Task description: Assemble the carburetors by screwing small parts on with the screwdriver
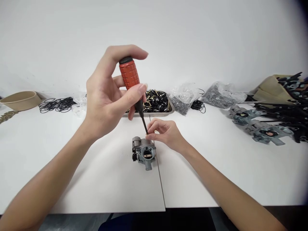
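Left hand [103, 96] raised, gripping a screwdriver [129, 75] by its red handle, forefinger bent over the black cap. Shaft slants down to the right hand [169, 134]. Right hand: thumb and forefinger pinched on a small brass bit [147, 136] at the screwdriver's tip — too small to say what it is.

Carburetor [143, 152] sits on the white desk [108, 186] just below those fingertips, round bore toward the wearer, desk seam running by its right side. Can't tell if the screwdriver tip or right hand touches it.

Behind the hands, a metal tray [172, 109] full of black and brass parts, partly hidden by the left hand. Right of it a clear bag [184, 98] of small grey pieces, black rings [198, 106] beside it, then a second bag [220, 94], also grey.

Far right: two more carburetors [269, 132] close together, a pile of black parts [281, 115] next to them, a tan bin [273, 89] on its side with parts at its mouth. Far left: tan bowl [20, 102], brass pieces [8, 117] in front, tangled black loops [56, 105] — all well apart from the hands.
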A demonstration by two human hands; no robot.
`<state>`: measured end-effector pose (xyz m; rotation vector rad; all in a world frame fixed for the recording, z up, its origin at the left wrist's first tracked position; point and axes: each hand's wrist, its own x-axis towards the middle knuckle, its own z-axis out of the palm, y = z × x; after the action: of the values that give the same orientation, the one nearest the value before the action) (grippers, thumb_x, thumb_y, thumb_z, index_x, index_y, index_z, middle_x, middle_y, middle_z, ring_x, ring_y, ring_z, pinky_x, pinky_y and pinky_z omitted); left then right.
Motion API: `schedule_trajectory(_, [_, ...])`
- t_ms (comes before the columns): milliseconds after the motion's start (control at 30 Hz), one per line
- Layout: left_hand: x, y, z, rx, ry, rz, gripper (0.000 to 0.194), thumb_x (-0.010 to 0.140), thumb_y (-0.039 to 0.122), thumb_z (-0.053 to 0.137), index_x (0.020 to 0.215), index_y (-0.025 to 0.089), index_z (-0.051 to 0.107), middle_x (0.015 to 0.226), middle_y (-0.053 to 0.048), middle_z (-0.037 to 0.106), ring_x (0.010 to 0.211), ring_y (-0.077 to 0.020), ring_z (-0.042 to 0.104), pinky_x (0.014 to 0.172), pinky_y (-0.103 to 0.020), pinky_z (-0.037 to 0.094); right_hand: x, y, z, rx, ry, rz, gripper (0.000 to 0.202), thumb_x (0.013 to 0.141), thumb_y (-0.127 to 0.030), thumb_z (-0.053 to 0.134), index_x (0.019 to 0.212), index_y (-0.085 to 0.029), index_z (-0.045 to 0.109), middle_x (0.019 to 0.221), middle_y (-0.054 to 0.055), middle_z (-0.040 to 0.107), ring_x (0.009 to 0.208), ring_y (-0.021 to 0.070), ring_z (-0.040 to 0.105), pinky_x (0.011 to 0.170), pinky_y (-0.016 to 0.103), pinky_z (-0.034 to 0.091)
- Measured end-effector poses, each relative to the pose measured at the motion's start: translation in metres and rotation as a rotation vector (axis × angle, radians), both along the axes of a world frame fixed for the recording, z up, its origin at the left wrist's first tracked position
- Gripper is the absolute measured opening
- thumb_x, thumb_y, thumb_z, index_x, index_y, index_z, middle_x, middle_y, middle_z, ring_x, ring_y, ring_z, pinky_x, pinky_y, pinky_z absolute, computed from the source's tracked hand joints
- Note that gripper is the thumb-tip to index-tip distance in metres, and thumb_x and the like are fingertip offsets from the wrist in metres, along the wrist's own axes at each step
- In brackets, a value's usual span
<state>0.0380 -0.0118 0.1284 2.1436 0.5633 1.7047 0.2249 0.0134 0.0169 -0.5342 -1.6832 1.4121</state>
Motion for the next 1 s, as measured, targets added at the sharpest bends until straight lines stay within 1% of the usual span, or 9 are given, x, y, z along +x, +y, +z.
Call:
schedule_trajectory(133, [-0.002, -0.002, 0.002, -0.064, 0.023, -0.081, 0.032, 0.082, 0.008, 0.064, 0.112, 0.013, 0.056, 0.086, -0.003, 0.056, 0.067, -0.0144, 0.066, 0.034, -0.017, 0.046, 0.005, 0.004, 0.0, 0.067, -0.177, 0.039, 0.022, 0.069, -0.036, 0.085, 0.078, -0.021, 0.07, 0.09, 0.003, 0.064, 0.079, 0.017, 0.056, 0.072, 0.033, 0.044])
schedule_trajectory(233, [-0.005, -0.006, 0.006, -0.135, 0.01, -0.098, 0.028, 0.082, 0.008, 0.065, 0.108, 0.01, 0.058, 0.073, -0.001, 0.056, 0.065, -0.0181, 0.066, 0.031, -0.021, 0.046, 0.012, 0.005, 0.006, 0.139, -0.356, 0.144, 0.05, 0.063, -0.046, 0.087, 0.105, -0.025, 0.069, 0.112, 0.005, 0.063, 0.104, 0.0241, 0.055, 0.09, 0.039, 0.043])
schedule_trajectory(300, [-0.006, -0.01, 0.01, -0.153, -0.004, -0.1, 0.026, 0.082, 0.007, 0.064, 0.108, 0.009, 0.058, 0.068, 0.0, 0.055, 0.061, -0.0186, 0.066, 0.03, -0.023, 0.044, 0.014, 0.002, 0.011, 0.182, -0.438, 0.267, 0.074, 0.055, -0.047, 0.09, 0.121, -0.029, 0.061, 0.131, 0.005, 0.055, 0.121, 0.0278, 0.048, 0.102, 0.042, 0.038])
schedule_trajectory(367, [-0.008, -0.014, 0.015, -0.15, -0.018, -0.098, 0.024, 0.081, 0.004, 0.063, 0.105, 0.009, 0.059, 0.067, 0.0, 0.053, 0.059, -0.0188, 0.065, 0.028, -0.024, 0.043, 0.013, -0.005, 0.014, 0.221, -0.512, 0.376, 0.086, 0.053, -0.044, 0.092, 0.13, -0.033, 0.055, 0.146, 0.004, 0.041, 0.132, 0.0288, 0.039, 0.108, 0.042, 0.035])
schedule_trajectory(433, [-0.009, -0.016, 0.018, -0.143, -0.028, -0.091, 0.023, 0.08, 0.003, 0.063, 0.103, 0.01, 0.06, 0.07, -0.001, 0.054, 0.058, -0.0187, 0.065, 0.027, -0.025, 0.041, 0.009, -0.013, 0.014, 0.27, -0.576, 0.417, 0.082, 0.057, -0.044, 0.09, 0.13, -0.035, 0.054, 0.153, 0.003, 0.03, 0.138, 0.0294, 0.031, 0.109, 0.042, 0.035])
schedule_trajectory(533, [-0.011, -0.018, 0.02, -0.137, -0.015, -0.097, 0.024, 0.08, 0.006, 0.065, 0.103, 0.011, 0.06, 0.077, -0.002, 0.055, 0.058, -0.0176, 0.065, 0.028, -0.025, 0.042, 0.002, -0.021, 0.011, 0.382, -0.635, 0.376, 0.066, 0.066, -0.044, 0.085, 0.126, -0.036, 0.058, 0.153, 0.002, 0.028, 0.141, 0.0303, 0.023, 0.112, 0.046, 0.031])
schedule_trajectory(733, [-0.009, -0.018, 0.015, -0.174, 0.037, -0.143, 0.023, 0.081, 0.008, 0.065, 0.103, 0.015, 0.062, 0.08, -0.001, 0.05, 0.064, -0.0156, 0.066, 0.031, -0.019, 0.046, 0.0, -0.023, 0.008, 0.471, -0.709, 0.366, 0.04, 0.085, -0.034, 0.071, 0.123, -0.038, 0.06, 0.15, 0.001, 0.034, 0.132, 0.0275, 0.036, 0.11, 0.05, 0.031])
schedule_trajectory(867, [-0.005, -0.018, 0.013, -0.2, 0.052, -0.184, 0.023, 0.081, 0.005, 0.064, 0.104, 0.012, 0.061, 0.085, -0.001, 0.051, 0.068, -0.0144, 0.067, 0.036, -0.016, 0.048, 0.0, -0.023, 0.009, 0.459, -0.687, 0.379, 0.031, 0.086, -0.031, 0.069, 0.117, -0.034, 0.063, 0.148, 0.001, 0.035, 0.129, 0.0256, 0.039, 0.109, 0.045, 0.034])
schedule_trajectory(1000, [-0.002, -0.016, 0.009, -0.237, 0.07, -0.227, 0.025, 0.081, 0.004, 0.065, 0.104, 0.011, 0.061, 0.077, -0.001, 0.051, 0.066, -0.0175, 0.067, 0.032, -0.019, 0.046, -0.002, -0.022, 0.007, 0.469, -0.646, 0.359, 0.028, 0.086, -0.031, 0.07, 0.113, -0.031, 0.063, 0.142, 0.004, 0.038, 0.131, 0.0249, 0.038, 0.109, 0.042, 0.035])
